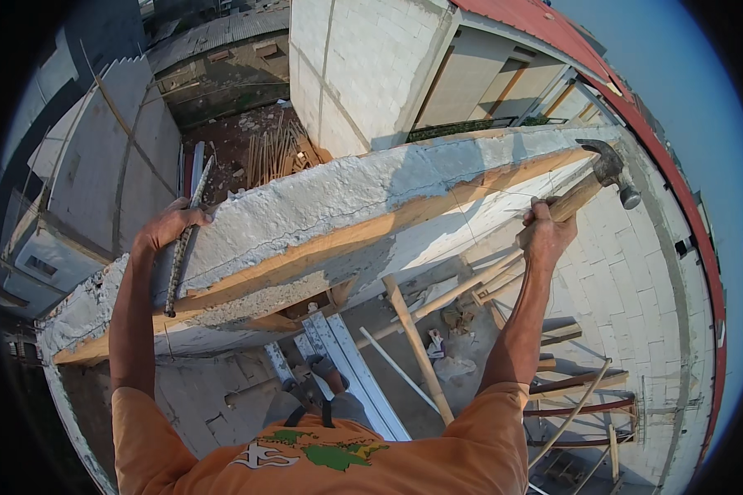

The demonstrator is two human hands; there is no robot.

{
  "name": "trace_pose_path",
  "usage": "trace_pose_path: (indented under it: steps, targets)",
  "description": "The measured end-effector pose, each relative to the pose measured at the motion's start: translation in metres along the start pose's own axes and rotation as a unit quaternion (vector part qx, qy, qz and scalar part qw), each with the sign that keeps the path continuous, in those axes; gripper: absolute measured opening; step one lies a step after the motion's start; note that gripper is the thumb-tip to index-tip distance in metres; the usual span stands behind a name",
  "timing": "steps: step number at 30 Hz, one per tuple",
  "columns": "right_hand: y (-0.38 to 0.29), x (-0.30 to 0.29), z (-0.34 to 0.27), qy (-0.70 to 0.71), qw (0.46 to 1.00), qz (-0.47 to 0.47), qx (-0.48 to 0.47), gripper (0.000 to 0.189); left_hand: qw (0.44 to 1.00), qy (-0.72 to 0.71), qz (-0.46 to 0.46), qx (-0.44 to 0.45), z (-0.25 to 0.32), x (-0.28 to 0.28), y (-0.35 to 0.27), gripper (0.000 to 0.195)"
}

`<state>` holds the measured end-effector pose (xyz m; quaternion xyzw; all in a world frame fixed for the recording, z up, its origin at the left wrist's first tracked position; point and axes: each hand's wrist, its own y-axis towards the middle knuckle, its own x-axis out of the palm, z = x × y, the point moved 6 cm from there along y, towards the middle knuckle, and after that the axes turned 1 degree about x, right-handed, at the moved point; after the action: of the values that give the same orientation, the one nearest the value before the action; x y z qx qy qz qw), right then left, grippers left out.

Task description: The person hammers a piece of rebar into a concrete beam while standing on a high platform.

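A claw hammer (608,166) with a wooden handle is gripped in my right hand (548,235), its head up at the right, above the wall top. Thin wire runs close beside that hand. My left hand (176,224) is at the left on the rough concrete top of the wall (309,198), with its fingers around a ribbed steel bar (182,263), likely rebar, that lies across the concrete. A wooden formwork board (322,247) runs along the near side of the concrete.
Below me, my feet are by long metal channels (353,371). A wooden pole (418,346) leans beneath the wall, with more timber at the lower right. Beyond the wall there is a drop to ground with stacked wood (278,151). A block wall (625,266) rises at the right.
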<state>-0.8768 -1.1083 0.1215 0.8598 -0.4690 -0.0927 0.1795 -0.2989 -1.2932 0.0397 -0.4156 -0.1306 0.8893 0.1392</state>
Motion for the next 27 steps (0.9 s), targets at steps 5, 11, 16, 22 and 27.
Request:
trace_pose_path:
  steps: [5, 11, 16, 22, 27]
  targets:
    - [0.054, 0.046, -0.036, -0.312, 0.93, -0.09, -0.172, 0.027, 1.0, 0.005, -0.009, -0.002, 0.002, 0.002, -0.001, 0.068]
    - [0.069, 0.121, -0.049, -0.388, 0.862, -0.187, -0.268, 0.036, 1.0, 0.006, -0.006, -0.005, -0.002, 0.002, 0.0, 0.069]
    - [0.091, 0.153, 0.004, -0.332, 0.892, -0.239, -0.194, 0.044, 1.0, 0.013, -0.005, 0.006, -0.008, 0.0, 0.005, 0.069]
    - [0.095, 0.159, 0.046, -0.33, 0.89, -0.298, -0.102, 0.036, 1.0, 0.008, -0.013, 0.016, -0.005, 0.0, 0.004, 0.066]
    - [0.091, 0.164, 0.045, -0.382, 0.861, -0.306, -0.137, 0.033, 0.999, 0.046, -0.013, 0.025, -0.005, -0.002, 0.004, 0.065]
